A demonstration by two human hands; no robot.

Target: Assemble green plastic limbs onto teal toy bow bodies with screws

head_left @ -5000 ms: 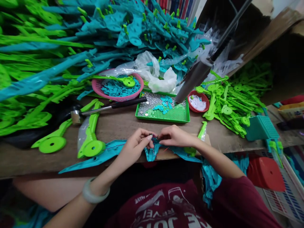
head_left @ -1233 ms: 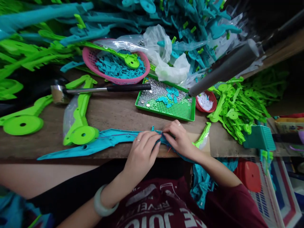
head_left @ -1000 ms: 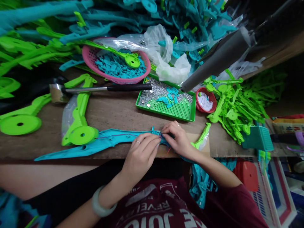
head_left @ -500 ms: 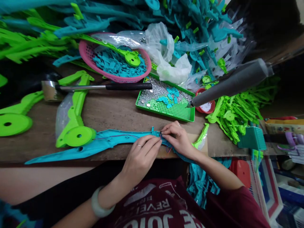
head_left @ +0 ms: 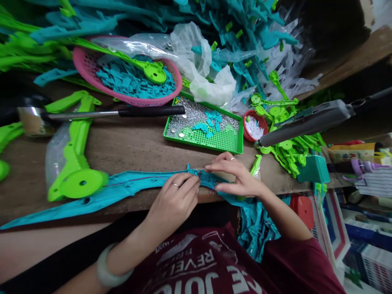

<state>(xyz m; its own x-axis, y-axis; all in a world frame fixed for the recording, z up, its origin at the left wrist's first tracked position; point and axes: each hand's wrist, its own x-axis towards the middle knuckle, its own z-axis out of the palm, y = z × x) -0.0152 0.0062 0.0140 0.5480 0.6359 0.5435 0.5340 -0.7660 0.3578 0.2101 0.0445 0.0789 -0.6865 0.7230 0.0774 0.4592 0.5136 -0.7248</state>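
A long turquoise plastic shell, shaped like a sword half, lies hollow side up along the table's front edge. A thin dark wire runs inside it, with a small loop of wire hanging at its lower edge by my right hand. My left hand has its fingers together, bent over the shell's near edge, fingertips down by the wires; what lies under them is hidden. My right hand is over the shell's right part, thumb and fingers apart. A green round-ended plastic part overlaps the shell's left portion.
A green tray holds screws and small turquoise pieces. Beyond are a pink basket, a hammer and a red basket. A grey electric screwdriver hangs at right, its tip low over the table. Plastic parts pile up behind.
My right hand's fingers have spread from a pinch beside my left fingertips and drawn slightly apart. My left hand stays on the shell. The view has shifted right.
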